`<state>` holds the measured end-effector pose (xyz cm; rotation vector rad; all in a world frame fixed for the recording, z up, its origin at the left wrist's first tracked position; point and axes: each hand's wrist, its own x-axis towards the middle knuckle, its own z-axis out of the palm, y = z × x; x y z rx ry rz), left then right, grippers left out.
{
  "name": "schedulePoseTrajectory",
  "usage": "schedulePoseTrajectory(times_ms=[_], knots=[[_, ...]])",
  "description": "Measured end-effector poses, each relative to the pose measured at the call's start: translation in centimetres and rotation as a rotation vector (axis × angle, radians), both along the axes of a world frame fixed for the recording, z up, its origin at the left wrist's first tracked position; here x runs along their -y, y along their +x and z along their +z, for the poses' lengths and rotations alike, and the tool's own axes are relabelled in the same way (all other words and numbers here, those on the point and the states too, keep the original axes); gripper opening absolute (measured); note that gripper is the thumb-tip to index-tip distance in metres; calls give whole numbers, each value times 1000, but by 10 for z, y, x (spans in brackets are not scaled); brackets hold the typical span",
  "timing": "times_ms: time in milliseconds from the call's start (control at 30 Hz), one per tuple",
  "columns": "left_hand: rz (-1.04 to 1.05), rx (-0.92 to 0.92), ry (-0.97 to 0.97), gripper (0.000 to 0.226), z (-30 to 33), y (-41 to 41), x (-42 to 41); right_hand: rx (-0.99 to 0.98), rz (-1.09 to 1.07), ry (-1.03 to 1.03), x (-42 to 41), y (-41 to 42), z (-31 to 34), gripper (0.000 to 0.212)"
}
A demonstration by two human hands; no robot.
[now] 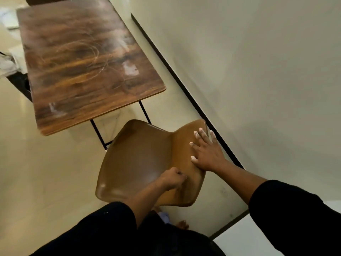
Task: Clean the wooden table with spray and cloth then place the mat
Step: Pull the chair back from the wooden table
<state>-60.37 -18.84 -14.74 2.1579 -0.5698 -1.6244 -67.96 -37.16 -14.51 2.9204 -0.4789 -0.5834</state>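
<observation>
A pale, glossy floor fills most of the view beside a plain cream wall, the two divided by a dark skirting strip. The wooden table, the piece to be cleaned, stands on thin black legs in the upper left, its long side running close along the wall. Pale smears and faint curved streaks mark its dark grain, which suggests the top is either damp or not yet wiped evenly; the blur makes it hard to say which. No spray bottle, cloth or mat shows anywhere in view, and some white material at the left edge is too blurred to identify.

At the table's near end sits a brown moulded chair, turned partly away from the table with its back toward the wall. The person, in dark sleeves, handles it with both hands, probably shifting it clear for access to the table. The right hand lies flat on the chair back, fingers straight and spread, pressing rather than grasping. The left hand is curled at the lower edge of the back, apparently gripping it, though the fingers' hold is partly hidden. A bare foot shows beneath the chair.
</observation>
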Motion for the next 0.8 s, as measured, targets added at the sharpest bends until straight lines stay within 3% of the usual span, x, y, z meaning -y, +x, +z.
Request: schedulePoseTrajectory(times_ms=[167,233,300,500,667,800], knots=[[47,-52,78,34,0,5,-6,-88,38,-25,21,8,9,70],[209,-146,104,34,-31,23,-14,-184,215,-51,30,66,4,70],[134,-118,101,23,-28,17,-11,-207,214,-98,44,68,10,69],[171,-136,198,29,-33,33,-25,-244,206,-121,61,80,0,67],[262,-65,233,25,-46,35,-29,-278,359,-77,75,133,-18,47],[357,33,421,47,-67,16,-40,-320,482,-69,80,162,-42,36]])
